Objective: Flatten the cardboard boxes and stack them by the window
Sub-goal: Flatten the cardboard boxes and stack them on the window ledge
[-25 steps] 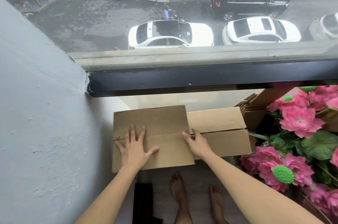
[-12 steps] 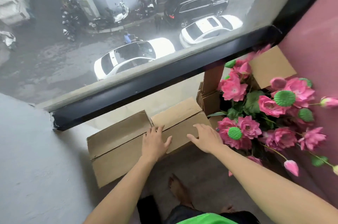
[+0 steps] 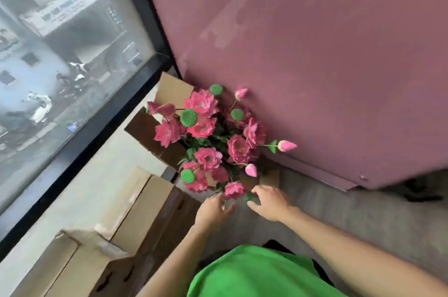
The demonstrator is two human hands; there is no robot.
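Observation:
Flattened brown cardboard boxes (image 3: pixel 135 219) stand on edge against the low wall under the window (image 3: pixel 60 66), at the lower left. More cardboard (image 3: pixel 169 90) stands in the corner behind a bunch of pink artificial lotus flowers (image 3: pixel 208 139). My left hand (image 3: pixel 213 209) and my right hand (image 3: pixel 271 202) hover at the base of the flowers, fingers spread and loosely bent, holding nothing. Petals hide the container under the flowers.
A dusty pink wall panel (image 3: pixel 315 54) fills the right side. The black window frame (image 3: pixel 97 136) runs diagonally on the left. Grey floor (image 3: pixel 363 219) lies to the right of my hands. My green shirt (image 3: pixel 254 272) shows at the bottom.
My hands have left the flattened boxes and moved right to the base of the flowers. My view has swung right, toward the pink wall.

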